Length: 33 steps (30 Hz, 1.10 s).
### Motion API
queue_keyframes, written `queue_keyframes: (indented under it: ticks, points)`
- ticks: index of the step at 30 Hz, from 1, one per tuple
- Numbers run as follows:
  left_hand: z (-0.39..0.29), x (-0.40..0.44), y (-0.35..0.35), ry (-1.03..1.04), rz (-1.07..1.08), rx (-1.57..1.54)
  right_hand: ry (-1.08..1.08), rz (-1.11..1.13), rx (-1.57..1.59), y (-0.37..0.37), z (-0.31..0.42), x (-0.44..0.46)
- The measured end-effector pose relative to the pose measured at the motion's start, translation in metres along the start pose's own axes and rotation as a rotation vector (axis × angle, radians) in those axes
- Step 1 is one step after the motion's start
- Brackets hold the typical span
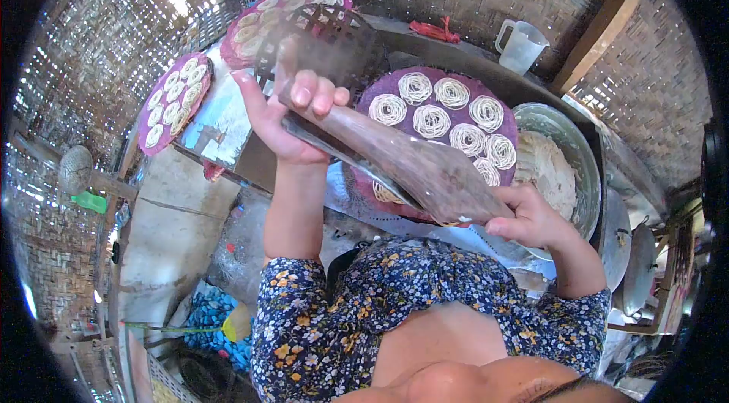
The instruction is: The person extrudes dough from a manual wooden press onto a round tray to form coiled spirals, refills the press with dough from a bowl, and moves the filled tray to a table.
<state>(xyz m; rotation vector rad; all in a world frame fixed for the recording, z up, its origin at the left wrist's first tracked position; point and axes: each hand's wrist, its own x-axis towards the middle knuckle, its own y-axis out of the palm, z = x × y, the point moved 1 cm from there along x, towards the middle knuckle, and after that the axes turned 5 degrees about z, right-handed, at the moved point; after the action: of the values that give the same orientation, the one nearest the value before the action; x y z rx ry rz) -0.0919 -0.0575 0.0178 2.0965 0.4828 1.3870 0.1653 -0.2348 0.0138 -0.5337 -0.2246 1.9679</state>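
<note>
A long wooden press-like tool (410, 160), with what looks like two boards, slants across in front of my chest. My left hand (292, 110) is closed around its upper left end, fingers over the top edge. My right hand (531, 217) grips its lower right end. Below the tool lies a round purple mat (524, 122) bearing several coils of thin pale strands (431, 121). Part of the mat and some coils are hidden behind the tool. To the right of the mat, a large metal basin (588, 198) holds a mass of pale dough (543, 167).
More purple mats with coils lie at the left (149, 113) and back left (235, 34). A dark woven basket (357, 46) stands behind my left hand. A plastic measuring jug (522, 47) and a red plastic bag (434, 29) sit along the back ledge. Woven walls surround the area.
</note>
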Motion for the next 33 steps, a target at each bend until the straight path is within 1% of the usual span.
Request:
queue_keyframes:
  ticks: [2,5,7,8,11,12,14,16,17,23,25,26,27,29,30,33]
  points:
    - [0.01,-0.003,0.002,-0.02,-0.015,-0.012,-0.094,-0.059,0.022,0.003,-0.011,-0.008]
    - [0.026,-0.003,-0.011,-0.053,-0.046,-0.056,0.054,-0.027,0.018,-0.006,-0.014,-0.015]
    - [0.035,0.0,-0.023,-0.109,-0.063,-0.146,0.064,-0.065,0.025,-0.004,-0.017,-0.018]
    - [0.039,0.003,-0.026,-0.141,-0.003,-0.206,0.068,-0.087,0.028,-0.003,-0.019,-0.019]
    - [0.06,0.006,-0.026,-0.334,-0.284,-0.029,0.158,-0.055,0.139,-0.004,-0.04,-0.015]
    - [0.068,0.001,-0.047,-0.528,-0.156,-0.071,0.144,-0.073,0.125,-0.004,-0.044,-0.014]
    - [0.09,-0.042,-0.093,-0.873,-0.71,0.097,0.111,-0.112,0.105,-0.002,-0.052,-0.009]
    - [0.107,-0.088,-0.11,-1.009,-0.406,0.746,0.094,-0.108,0.134,-0.001,-0.054,-0.007]
    - [0.108,-0.091,-0.105,-1.032,-0.391,0.762,0.088,-0.106,0.15,-0.001,-0.055,-0.007]
    - [0.108,-0.085,-0.08,-1.153,-0.286,0.854,-0.04,-0.193,-0.01,-0.001,-0.066,-0.003]
    - [0.11,-0.109,-0.131,-1.133,-0.246,0.802,-0.07,-0.245,0.02,0.0,-0.074,0.001]
    - [0.109,-0.108,-0.134,-1.132,-0.196,0.853,-0.086,-0.271,0.033,0.0,-0.076,0.001]
    - [0.108,-0.107,-0.138,-1.129,-0.147,0.904,-0.042,-0.27,0.08,-0.001,-0.077,0.0]
    - [0.103,-0.082,-0.106,-1.127,0.016,1.157,0.044,-0.264,0.17,-0.004,-0.076,-0.003]
    - [0.105,-0.082,-0.103,-1.042,0.088,1.426,0.046,-0.286,0.198,-0.004,-0.077,-0.004]
    - [0.091,-0.083,-0.089,-0.993,0.321,1.71,0.045,-0.329,0.269,-0.005,-0.082,-0.004]
